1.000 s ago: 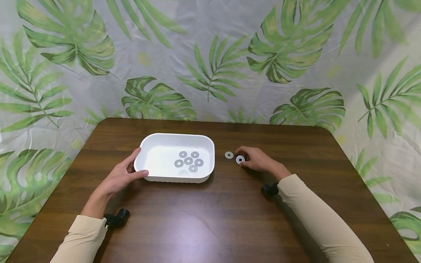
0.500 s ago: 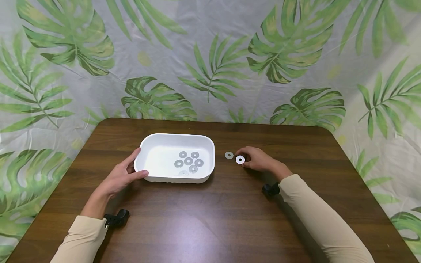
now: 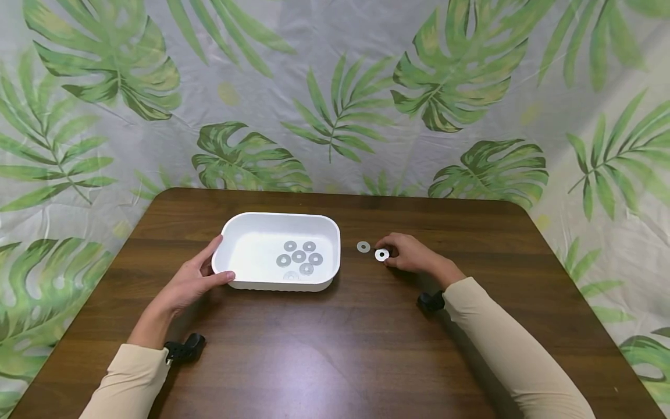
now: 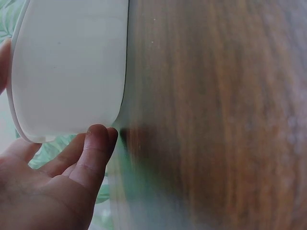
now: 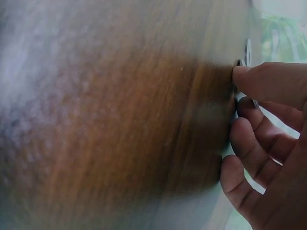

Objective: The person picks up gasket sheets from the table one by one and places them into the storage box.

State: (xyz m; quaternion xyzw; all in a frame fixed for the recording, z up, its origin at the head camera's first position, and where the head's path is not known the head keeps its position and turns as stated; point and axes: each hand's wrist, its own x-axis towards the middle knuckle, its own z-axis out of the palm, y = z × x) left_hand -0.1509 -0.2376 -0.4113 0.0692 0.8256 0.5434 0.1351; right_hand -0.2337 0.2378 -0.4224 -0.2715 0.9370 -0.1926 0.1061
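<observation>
Little changed over the last second: right hand (image 3: 413,256) curled on the counter (image 3: 366,337), fingertips still pinching a washer (image 3: 382,254) just beside another (image 3: 363,247); left hand (image 3: 191,279) still gripping the tray (image 3: 251,227), not lifted.

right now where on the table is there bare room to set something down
Bare wood spans the table front between both sleeves, plus the far strip behind the white tray. Crowded: the gap between the tray and right hand, holding two washers.
</observation>
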